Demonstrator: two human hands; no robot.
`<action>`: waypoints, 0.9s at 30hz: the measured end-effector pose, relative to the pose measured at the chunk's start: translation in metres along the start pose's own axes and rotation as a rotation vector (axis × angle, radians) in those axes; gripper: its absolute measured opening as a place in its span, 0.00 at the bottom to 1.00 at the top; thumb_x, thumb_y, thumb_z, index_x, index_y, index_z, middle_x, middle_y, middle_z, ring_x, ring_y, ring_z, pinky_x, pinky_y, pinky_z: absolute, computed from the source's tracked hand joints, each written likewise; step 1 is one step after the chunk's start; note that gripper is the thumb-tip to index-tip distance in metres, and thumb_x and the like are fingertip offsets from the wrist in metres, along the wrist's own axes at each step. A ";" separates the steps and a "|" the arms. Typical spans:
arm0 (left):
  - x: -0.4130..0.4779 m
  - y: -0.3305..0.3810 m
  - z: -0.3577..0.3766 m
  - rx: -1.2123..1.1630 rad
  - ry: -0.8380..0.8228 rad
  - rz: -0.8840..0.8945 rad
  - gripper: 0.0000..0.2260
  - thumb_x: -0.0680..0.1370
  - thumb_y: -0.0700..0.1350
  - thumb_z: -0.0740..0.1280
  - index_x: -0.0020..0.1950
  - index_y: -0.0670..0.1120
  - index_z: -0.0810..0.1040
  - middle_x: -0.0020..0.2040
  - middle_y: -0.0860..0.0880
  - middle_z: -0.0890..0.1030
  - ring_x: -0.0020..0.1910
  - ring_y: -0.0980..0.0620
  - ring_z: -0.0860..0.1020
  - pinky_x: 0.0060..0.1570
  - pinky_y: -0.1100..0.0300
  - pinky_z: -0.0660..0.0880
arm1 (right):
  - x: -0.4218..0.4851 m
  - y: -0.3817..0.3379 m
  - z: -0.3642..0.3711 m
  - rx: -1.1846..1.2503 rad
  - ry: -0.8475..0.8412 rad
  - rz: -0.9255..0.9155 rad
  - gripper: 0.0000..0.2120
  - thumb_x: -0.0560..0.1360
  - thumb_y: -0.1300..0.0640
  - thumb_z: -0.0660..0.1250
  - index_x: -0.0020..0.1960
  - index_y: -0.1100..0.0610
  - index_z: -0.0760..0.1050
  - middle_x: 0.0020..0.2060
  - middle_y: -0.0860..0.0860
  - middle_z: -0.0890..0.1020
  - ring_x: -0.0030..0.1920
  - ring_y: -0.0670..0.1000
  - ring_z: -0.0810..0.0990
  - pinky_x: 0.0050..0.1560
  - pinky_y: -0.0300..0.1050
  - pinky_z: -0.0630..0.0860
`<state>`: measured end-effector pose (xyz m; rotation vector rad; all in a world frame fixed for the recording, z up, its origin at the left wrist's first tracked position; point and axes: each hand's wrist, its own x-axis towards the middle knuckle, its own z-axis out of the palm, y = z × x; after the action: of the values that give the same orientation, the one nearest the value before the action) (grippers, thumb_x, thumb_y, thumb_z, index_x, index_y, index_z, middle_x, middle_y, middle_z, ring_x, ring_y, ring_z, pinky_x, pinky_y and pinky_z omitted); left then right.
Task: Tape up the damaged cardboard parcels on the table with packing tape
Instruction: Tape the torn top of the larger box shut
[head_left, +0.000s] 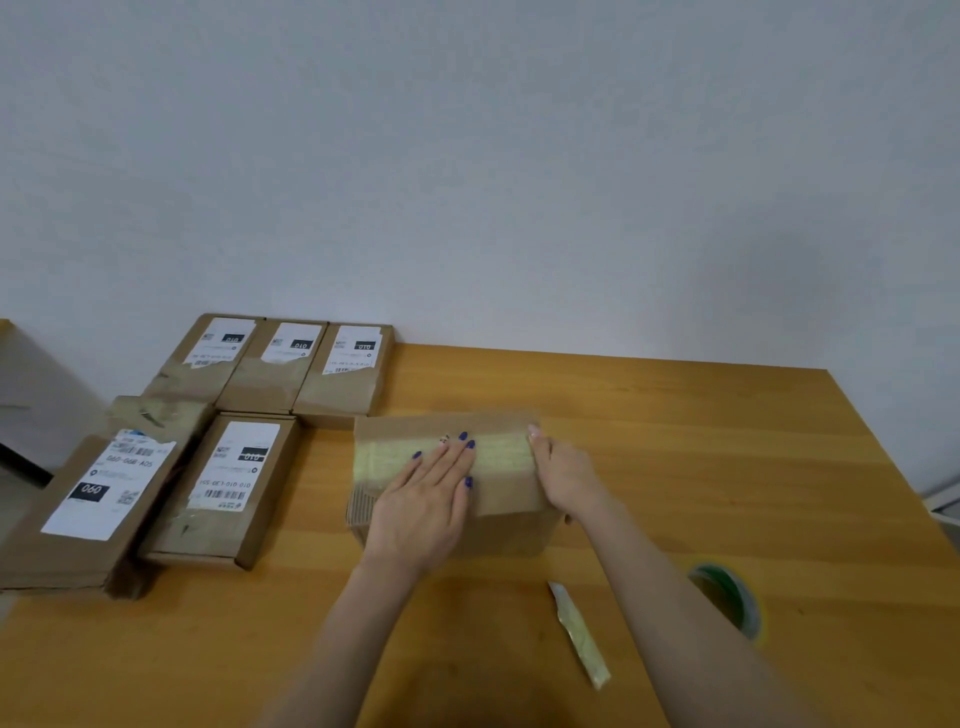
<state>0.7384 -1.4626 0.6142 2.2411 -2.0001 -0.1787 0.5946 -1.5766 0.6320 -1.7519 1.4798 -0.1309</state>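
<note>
My left hand (421, 499) lies flat and spread on top of the parcel (447, 478), palm down, fingers splayed over the strip of tape (498, 452); it clasps nothing, only presses. My right hand (563, 475) cups the parcel's right end, thumb up at the top edge, fingers wrapped out of sight round the side, so I cannot tell how tightly that grip closes.

The tape strip runs left to right along the parcel's top, from its left end under my left fingers to the right edge where my right thumb sits. I judge the next move is a smoothing stroke along that line, and the right end folds down nearest my right hand.

Nearer me than the parcel, to its right, the tape roll (727, 597) stands on the table (675, 441), closest to my right arm. A small cutter (579, 634) wrapped in tape lies just left of the roll. Left of the parcel, the labelled parcels (234, 488) lie grouped.
</note>
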 end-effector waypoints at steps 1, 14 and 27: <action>-0.004 -0.010 -0.002 -0.002 0.021 -0.032 0.35 0.71 0.56 0.26 0.77 0.52 0.48 0.77 0.57 0.50 0.71 0.65 0.41 0.72 0.63 0.38 | 0.000 0.000 0.000 -0.002 -0.010 0.001 0.25 0.84 0.45 0.43 0.74 0.51 0.65 0.69 0.58 0.71 0.68 0.63 0.69 0.65 0.59 0.71; -0.015 -0.052 -0.001 -0.679 0.156 -0.532 0.27 0.81 0.50 0.61 0.77 0.43 0.57 0.77 0.46 0.58 0.72 0.47 0.64 0.69 0.49 0.66 | -0.002 -0.003 -0.005 -0.004 -0.059 -0.013 0.24 0.84 0.46 0.45 0.72 0.56 0.68 0.59 0.59 0.78 0.59 0.60 0.76 0.52 0.46 0.71; -0.001 -0.066 -0.016 -1.447 -0.164 -0.747 0.20 0.81 0.62 0.49 0.54 0.53 0.76 0.46 0.50 0.83 0.47 0.51 0.80 0.43 0.56 0.74 | 0.017 0.019 0.007 0.596 -0.400 0.263 0.49 0.64 0.18 0.48 0.76 0.46 0.59 0.71 0.54 0.70 0.69 0.56 0.71 0.69 0.60 0.67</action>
<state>0.8056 -1.4540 0.6182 1.6812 -0.4252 -1.3434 0.5893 -1.5869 0.6084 -1.0250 1.2000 -0.0683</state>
